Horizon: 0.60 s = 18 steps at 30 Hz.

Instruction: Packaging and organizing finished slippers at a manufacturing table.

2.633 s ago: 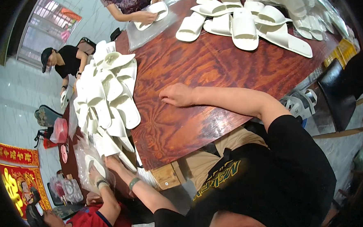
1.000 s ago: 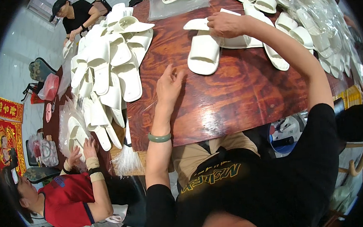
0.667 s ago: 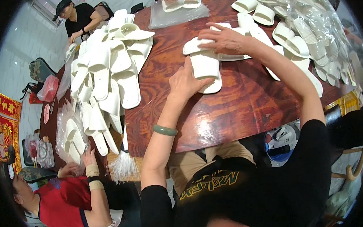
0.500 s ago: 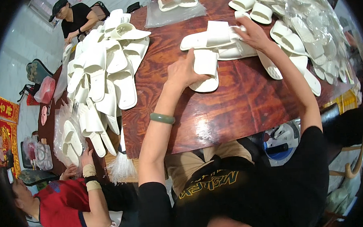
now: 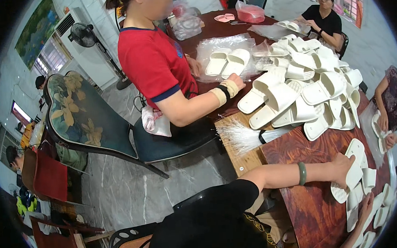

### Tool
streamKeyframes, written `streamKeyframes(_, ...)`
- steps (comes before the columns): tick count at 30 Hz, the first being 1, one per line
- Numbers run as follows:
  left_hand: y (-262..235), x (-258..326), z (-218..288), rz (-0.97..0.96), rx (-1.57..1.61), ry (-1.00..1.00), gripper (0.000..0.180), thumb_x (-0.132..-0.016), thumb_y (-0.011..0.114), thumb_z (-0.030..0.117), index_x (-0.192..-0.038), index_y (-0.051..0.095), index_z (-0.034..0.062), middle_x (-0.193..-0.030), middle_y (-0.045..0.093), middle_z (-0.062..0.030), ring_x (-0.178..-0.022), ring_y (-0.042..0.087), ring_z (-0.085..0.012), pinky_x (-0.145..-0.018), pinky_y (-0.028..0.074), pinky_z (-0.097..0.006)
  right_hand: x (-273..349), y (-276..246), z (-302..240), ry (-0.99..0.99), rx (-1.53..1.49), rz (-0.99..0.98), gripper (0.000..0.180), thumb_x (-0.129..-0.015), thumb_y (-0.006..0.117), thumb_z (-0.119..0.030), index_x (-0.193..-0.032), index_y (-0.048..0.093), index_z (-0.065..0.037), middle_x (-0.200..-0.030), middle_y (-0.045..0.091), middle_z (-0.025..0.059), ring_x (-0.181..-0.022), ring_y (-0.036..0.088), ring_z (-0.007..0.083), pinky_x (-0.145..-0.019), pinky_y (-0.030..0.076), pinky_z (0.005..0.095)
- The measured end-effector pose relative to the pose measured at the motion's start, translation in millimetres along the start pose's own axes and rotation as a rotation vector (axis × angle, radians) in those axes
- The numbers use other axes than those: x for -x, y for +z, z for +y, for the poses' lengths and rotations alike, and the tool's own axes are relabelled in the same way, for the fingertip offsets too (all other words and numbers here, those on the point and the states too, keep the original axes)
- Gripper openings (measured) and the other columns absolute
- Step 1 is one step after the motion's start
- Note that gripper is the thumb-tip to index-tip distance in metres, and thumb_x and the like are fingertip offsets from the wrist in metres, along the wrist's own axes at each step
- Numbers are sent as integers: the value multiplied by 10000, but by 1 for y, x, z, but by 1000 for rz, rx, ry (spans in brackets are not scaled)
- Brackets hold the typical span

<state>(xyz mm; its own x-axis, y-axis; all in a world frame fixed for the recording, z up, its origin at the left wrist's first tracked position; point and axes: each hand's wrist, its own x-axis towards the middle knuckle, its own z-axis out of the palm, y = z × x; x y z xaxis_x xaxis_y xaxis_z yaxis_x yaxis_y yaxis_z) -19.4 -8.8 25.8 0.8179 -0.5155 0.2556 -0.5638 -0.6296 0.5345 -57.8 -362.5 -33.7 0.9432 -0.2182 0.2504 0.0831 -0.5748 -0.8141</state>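
Between fingers of the left hand (image 5: 342,166), a white slipper (image 5: 354,173) is clamped; right hand's (image 5: 366,208) grip unclear.

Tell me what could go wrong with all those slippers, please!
The pile of white slippers is heaped and overlapping, so a bump might make some slide. Thin white strands fan out beside the pile and could snag on something. The left hand is touching one white slipper that lies against others, so moving it might nudge its neighbours.
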Motion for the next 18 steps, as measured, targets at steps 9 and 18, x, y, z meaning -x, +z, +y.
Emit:
streamKeyframes(9,-10,24,-54,198,114,-147,940,-438,801,510,-1017,404,-116,-758,611,-209,-688,625,-347,-656,502,-389,-15,15,25,2,333,-56,472,-946,435,-367,-1220,473,16,-792,550,60,-693,502,128,-618,413,253)
streamKeyframes(18,-7,18,-54,201,299,-178,1052,-476,774,556,-1164,343,-115,-911,580,-277,-839,610,-381,-757,487,-444,53,61,-12,-26,-44,-129,260,-913,524,-143,-1102,542,35,-875,585,51,-755,530,104,-670,438,244)
